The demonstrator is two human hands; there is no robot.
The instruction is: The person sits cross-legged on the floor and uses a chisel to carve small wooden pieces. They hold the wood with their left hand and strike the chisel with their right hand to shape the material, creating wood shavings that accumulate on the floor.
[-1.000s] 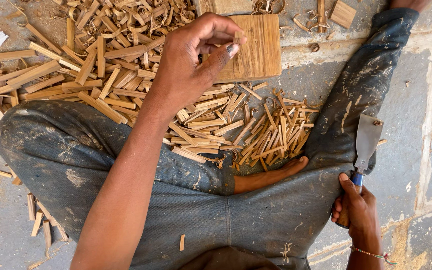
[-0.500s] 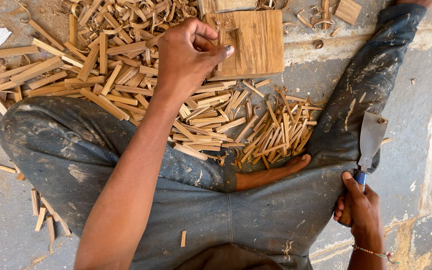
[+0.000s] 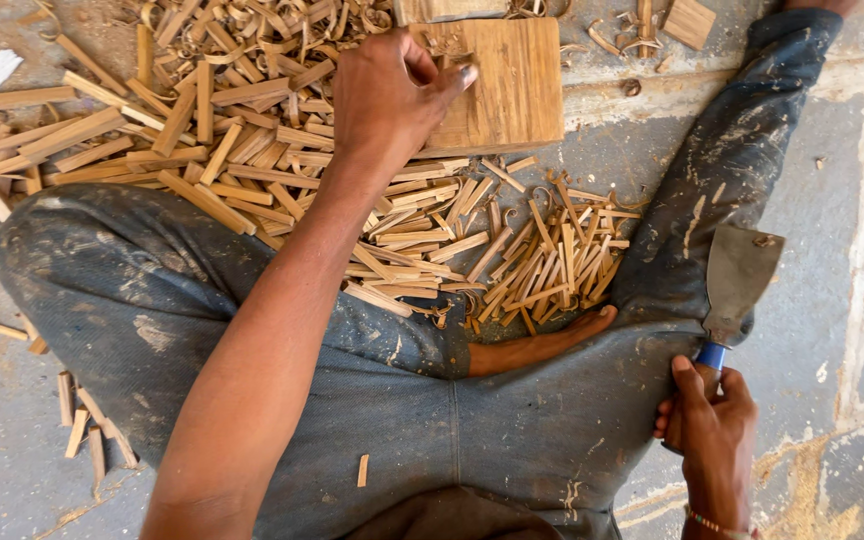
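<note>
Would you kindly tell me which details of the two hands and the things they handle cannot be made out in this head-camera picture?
- Left hand: its grip on a small wood piece over the flat square wooden block is hidden by the knuckles.
- Right hand: the blue handle of the broad metal blade is mostly covered by its fingers.
- Block's far edge: cut off by the top edge.

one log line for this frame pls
left hand: pinching small piece on wooden block | right hand: gripping blue-handled blade, resting on thigh | split sticks heaped ahead
</note>
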